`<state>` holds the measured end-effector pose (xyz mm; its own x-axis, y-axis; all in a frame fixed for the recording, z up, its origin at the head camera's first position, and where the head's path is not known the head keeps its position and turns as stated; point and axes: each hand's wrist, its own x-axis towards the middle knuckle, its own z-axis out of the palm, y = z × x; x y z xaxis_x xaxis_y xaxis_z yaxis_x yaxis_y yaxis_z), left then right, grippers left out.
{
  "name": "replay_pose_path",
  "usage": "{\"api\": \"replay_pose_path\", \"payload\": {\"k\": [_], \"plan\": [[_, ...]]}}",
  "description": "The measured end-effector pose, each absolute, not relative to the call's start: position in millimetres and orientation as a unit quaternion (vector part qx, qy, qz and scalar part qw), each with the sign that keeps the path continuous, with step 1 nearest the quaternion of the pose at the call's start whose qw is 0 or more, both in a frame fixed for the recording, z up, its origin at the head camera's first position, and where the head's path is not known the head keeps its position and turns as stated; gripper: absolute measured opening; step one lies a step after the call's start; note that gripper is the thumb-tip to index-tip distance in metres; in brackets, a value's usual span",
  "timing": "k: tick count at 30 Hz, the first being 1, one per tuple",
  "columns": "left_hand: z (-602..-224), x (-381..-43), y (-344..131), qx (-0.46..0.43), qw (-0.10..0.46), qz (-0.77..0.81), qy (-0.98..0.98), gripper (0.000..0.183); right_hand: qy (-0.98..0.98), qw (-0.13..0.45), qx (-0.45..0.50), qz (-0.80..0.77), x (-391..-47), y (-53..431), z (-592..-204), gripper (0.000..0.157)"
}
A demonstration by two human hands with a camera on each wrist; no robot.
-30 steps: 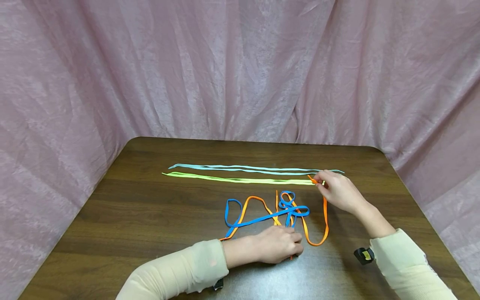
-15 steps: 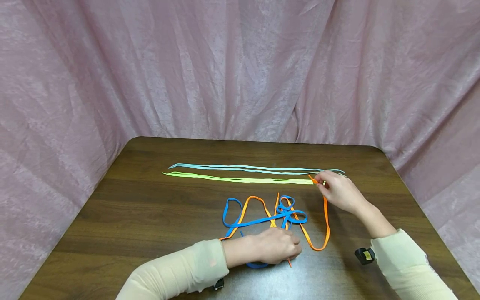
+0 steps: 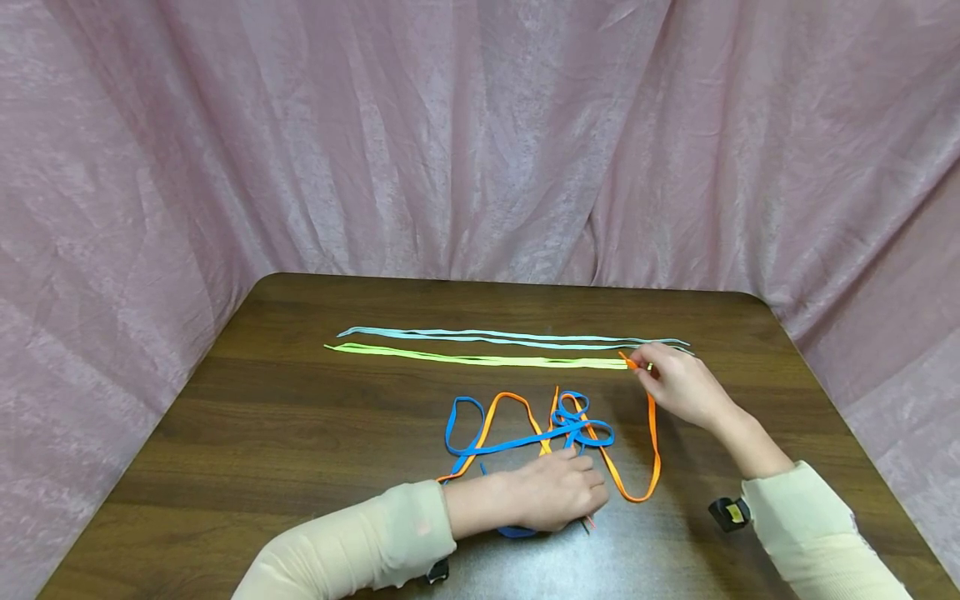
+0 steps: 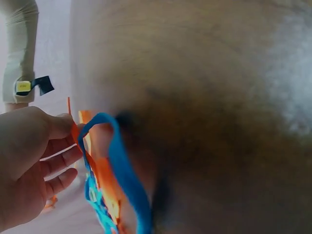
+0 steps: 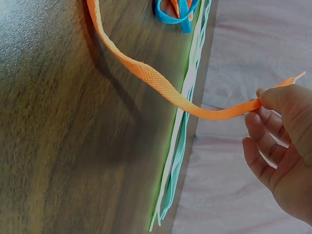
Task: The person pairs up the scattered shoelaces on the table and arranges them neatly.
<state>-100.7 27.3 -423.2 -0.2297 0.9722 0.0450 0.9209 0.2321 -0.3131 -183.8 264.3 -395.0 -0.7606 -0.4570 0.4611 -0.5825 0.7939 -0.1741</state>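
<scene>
My right hand (image 3: 682, 383) pinches an orange shoelace (image 5: 161, 87) near its tip, between thumb and index finger. From there the lace hangs in a curve to the tabletop. My left hand (image 3: 558, 492) is low over the table and pinches an orange lace end (image 4: 69, 107) between thumb and forefinger; whether it is the same lace I cannot tell. A blue shoelace (image 3: 510, 443) lies looped and tangled with orange, just beyond the left hand. One blue loop (image 4: 122, 161) rises close to the left fingers, and part of the tangle is hidden under that hand.
A yellow-green shoelace (image 3: 450, 359) lies doubled and stretched sideways beyond the tangle. Behind it runs a pale blue shoelace (image 3: 487, 336), its right end near the right hand. The wooden table (image 3: 262, 433) has pink curtains (image 3: 450, 142) around it.
The blue-and-orange tangle has shifted slightly toward me, and a blue loop has appeared beneath the left wrist. My left hand has turned a little; the right hand stays almost still.
</scene>
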Motion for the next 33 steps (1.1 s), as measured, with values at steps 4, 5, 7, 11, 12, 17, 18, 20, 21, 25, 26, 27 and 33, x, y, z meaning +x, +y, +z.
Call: {"api": "replay_pose_path", "payload": {"k": [4,5,7,11,12,17,18,20,21,25,26,27,33], "plan": [[-415,-102,26,-0.611,0.138,0.068,-0.777,0.013,-0.925,0.203,0.279,0.156,-182,265,-394,0.017],[-412,-102,25,-0.611,0.144,0.053,-0.776,0.014,-0.926,0.203,0.278,0.157,-182,265,-394,0.017],[-407,-103,24,-0.611,0.16,0.028,-0.775,0.012,-0.926,0.201,0.277,0.159,-182,265,-393,0.017],[-394,-105,18,-0.605,0.186,-0.002,-0.774,0.011,-0.928,0.196,0.27,0.165,-181,267,-393,0.018],[-391,-106,17,-0.601,0.19,-0.007,-0.776,0.009,-0.929,0.195,0.269,0.165,-180,268,-393,0.019],[-375,-113,5,-0.582,0.205,-0.035,-0.786,0.01,-0.928,0.202,0.267,0.166,-179,273,-394,0.02],[-371,-115,2,-0.578,0.203,-0.039,-0.79,0.016,-0.928,0.202,0.266,0.166,-179,274,-394,0.02],[-365,-118,-4,-0.567,0.204,-0.041,-0.797,0.025,-0.928,0.203,0.265,0.166,-179,276,-393,0.02],[-361,-120,-7,-0.562,0.202,-0.042,-0.801,0.029,-0.929,0.202,0.263,0.166,-178,277,-393,0.02],[-351,-126,-18,-0.54,0.218,-0.065,-0.81,0.018,-0.931,0.197,0.258,0.166,-177,280,-391,0.021],[-349,-127,-21,-0.535,0.225,-0.072,-0.811,0.014,-0.932,0.196,0.256,0.166,-176,281,-391,0.022],[-348,-129,-24,-0.532,0.228,-0.084,-0.811,0.012,-0.932,0.196,0.255,0.167,-176,282,-391,0.021],[-340,-135,-41,-0.509,0.236,-0.134,-0.817,0.005,-0.934,0.192,0.249,0.169,-175,289,-390,0.021]]}}
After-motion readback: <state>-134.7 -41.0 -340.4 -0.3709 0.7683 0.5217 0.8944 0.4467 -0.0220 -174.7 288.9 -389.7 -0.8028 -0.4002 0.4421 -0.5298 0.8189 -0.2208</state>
